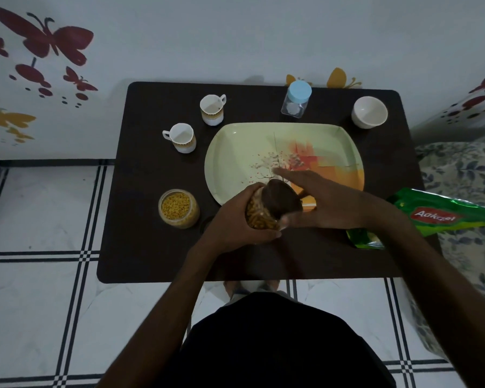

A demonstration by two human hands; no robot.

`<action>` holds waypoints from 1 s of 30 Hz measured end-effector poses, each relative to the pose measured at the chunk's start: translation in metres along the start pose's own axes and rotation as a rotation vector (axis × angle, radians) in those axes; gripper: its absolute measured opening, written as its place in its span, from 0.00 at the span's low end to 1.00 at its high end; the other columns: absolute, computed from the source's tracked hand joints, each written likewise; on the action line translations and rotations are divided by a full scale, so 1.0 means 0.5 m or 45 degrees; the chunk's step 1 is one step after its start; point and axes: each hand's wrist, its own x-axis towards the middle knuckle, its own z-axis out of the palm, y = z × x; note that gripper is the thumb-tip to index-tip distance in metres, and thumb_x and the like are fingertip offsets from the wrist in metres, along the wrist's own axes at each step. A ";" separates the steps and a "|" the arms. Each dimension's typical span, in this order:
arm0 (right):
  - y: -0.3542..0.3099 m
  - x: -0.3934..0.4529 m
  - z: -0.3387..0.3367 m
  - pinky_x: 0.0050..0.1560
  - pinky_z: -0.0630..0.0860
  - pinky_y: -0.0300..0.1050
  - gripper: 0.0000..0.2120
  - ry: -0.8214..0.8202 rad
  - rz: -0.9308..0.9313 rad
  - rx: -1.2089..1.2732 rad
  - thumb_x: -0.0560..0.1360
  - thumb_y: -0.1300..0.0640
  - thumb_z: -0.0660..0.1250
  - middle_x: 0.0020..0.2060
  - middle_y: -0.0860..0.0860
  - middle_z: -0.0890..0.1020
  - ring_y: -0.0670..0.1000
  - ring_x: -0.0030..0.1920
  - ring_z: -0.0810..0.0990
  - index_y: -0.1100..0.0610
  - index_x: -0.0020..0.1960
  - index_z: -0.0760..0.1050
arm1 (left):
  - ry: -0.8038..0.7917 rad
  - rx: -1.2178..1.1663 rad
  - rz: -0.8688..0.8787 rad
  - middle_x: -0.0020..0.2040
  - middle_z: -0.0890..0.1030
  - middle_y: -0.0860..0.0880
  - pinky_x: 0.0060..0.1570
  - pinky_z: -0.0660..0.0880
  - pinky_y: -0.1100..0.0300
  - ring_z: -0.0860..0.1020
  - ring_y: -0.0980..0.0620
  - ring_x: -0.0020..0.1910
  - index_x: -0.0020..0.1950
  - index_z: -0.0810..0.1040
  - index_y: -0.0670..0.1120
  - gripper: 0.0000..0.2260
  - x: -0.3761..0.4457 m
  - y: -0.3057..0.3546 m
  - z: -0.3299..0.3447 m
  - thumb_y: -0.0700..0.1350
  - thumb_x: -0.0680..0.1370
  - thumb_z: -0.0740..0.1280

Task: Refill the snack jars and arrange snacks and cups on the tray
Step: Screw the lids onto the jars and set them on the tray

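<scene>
My left hand (235,219) grips a clear jar (259,217) of orange-brown snack sticks, tilted over the near edge of the tray (235,152). A dark brown lid (280,200) sits on the jar's mouth, and my right hand (325,203) lies over it with straight fingers and the thumb under its rim. The pale green tray with a tree and orange print holds nothing else. An open jar of yellow snack (179,208) stands left of my hands. Two patterned cups (212,109) (182,137) stand to the tray's left.
A dark low table (151,247) carries everything. At the back stand a clear jar with a blue lid (296,98) and a white bowl (369,112). A green snack packet (437,217) lies at the right edge. A floral mattress is right, tiled floor left.
</scene>
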 end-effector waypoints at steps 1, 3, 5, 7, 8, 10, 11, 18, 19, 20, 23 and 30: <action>0.002 -0.005 -0.007 0.67 0.68 0.37 0.38 -0.080 -0.102 0.044 0.73 0.40 0.70 0.73 0.43 0.66 0.42 0.70 0.65 0.42 0.78 0.57 | 0.005 0.004 0.008 0.63 0.77 0.60 0.63 0.75 0.55 0.76 0.61 0.62 0.70 0.67 0.58 0.39 0.002 0.005 0.001 0.52 0.64 0.82; 0.009 -0.005 -0.010 0.58 0.69 0.30 0.35 -0.048 -0.137 -0.001 0.73 0.43 0.72 0.68 0.43 0.71 0.43 0.65 0.70 0.44 0.76 0.61 | 0.012 0.032 0.029 0.63 0.77 0.60 0.62 0.75 0.57 0.76 0.62 0.62 0.71 0.68 0.57 0.39 0.008 0.016 0.008 0.52 0.64 0.83; 0.009 0.002 -0.008 0.47 0.73 0.35 0.31 0.148 0.052 -0.167 0.71 0.30 0.63 0.56 0.47 0.80 0.46 0.52 0.78 0.49 0.67 0.72 | 0.006 0.079 0.036 0.63 0.77 0.58 0.62 0.76 0.54 0.77 0.60 0.61 0.71 0.68 0.54 0.40 0.013 0.024 0.019 0.55 0.64 0.82; 0.012 0.001 -0.016 0.45 0.76 0.44 0.41 0.266 0.214 -0.383 0.67 0.22 0.48 0.48 0.50 0.82 0.48 0.45 0.79 0.53 0.58 0.77 | 0.019 0.087 0.032 0.65 0.77 0.57 0.63 0.75 0.54 0.76 0.59 0.62 0.72 0.67 0.55 0.41 0.017 0.034 0.029 0.57 0.64 0.81; 0.019 -0.001 -0.021 0.50 0.76 0.47 0.42 0.277 0.197 -0.366 0.67 0.22 0.48 0.53 0.50 0.82 0.49 0.48 0.79 0.52 0.61 0.76 | 0.027 0.090 0.037 0.65 0.77 0.58 0.63 0.75 0.54 0.76 0.60 0.62 0.72 0.67 0.55 0.41 0.018 0.039 0.032 0.57 0.64 0.81; 0.023 -0.015 -0.037 0.61 0.71 0.44 0.36 0.118 0.024 -0.069 0.71 0.29 0.60 0.67 0.46 0.72 0.47 0.62 0.72 0.45 0.74 0.64 | 0.039 0.109 0.043 0.64 0.77 0.58 0.62 0.75 0.55 0.76 0.60 0.62 0.71 0.68 0.56 0.40 0.021 0.048 0.038 0.59 0.63 0.80; 0.023 -0.022 -0.047 0.64 0.68 0.39 0.35 0.024 -0.101 0.010 0.73 0.36 0.66 0.69 0.43 0.69 0.44 0.65 0.68 0.42 0.76 0.60 | 0.048 0.108 0.035 0.64 0.77 0.58 0.62 0.75 0.54 0.76 0.60 0.61 0.71 0.68 0.56 0.39 0.022 0.051 0.040 0.59 0.63 0.79; 0.057 -0.023 -0.041 0.47 0.70 0.41 0.36 0.267 0.039 -0.229 0.71 0.28 0.56 0.57 0.49 0.81 0.47 0.50 0.78 0.50 0.68 0.72 | 0.104 0.138 -0.003 0.63 0.77 0.59 0.62 0.76 0.51 0.77 0.59 0.61 0.70 0.68 0.58 0.39 0.021 0.071 0.073 0.61 0.62 0.79; 0.065 -0.027 -0.046 0.51 0.70 0.39 0.36 0.215 -0.014 -0.144 0.72 0.29 0.60 0.63 0.49 0.78 0.46 0.56 0.76 0.49 0.72 0.68 | 0.124 0.129 -0.005 0.62 0.77 0.59 0.61 0.76 0.53 0.77 0.60 0.60 0.70 0.68 0.59 0.39 0.019 0.076 0.077 0.60 0.62 0.79; 0.067 -0.036 -0.055 0.55 0.68 0.35 0.36 0.110 -0.124 -0.034 0.72 0.34 0.65 0.68 0.46 0.74 0.43 0.60 0.73 0.47 0.75 0.63 | 0.146 0.132 -0.012 0.62 0.78 0.60 0.61 0.76 0.54 0.77 0.60 0.60 0.69 0.67 0.60 0.38 0.016 0.081 0.082 0.58 0.62 0.80; 0.080 -0.041 -0.065 0.54 0.66 0.24 0.35 -0.079 -0.373 -0.032 0.72 0.44 0.73 0.65 0.41 0.72 0.36 0.59 0.69 0.47 0.75 0.63 | 0.181 0.144 -0.017 0.62 0.77 0.60 0.62 0.75 0.56 0.76 0.61 0.62 0.70 0.68 0.59 0.39 0.012 0.088 0.095 0.54 0.63 0.82; 0.108 -0.032 -0.061 0.50 0.71 0.38 0.37 0.057 -0.139 -0.129 0.69 0.29 0.65 0.65 0.49 0.75 0.42 0.53 0.74 0.47 0.72 0.67 | 0.209 0.172 -0.063 0.62 0.76 0.62 0.61 0.76 0.57 0.77 0.61 0.61 0.69 0.66 0.60 0.39 0.000 0.097 0.118 0.59 0.63 0.79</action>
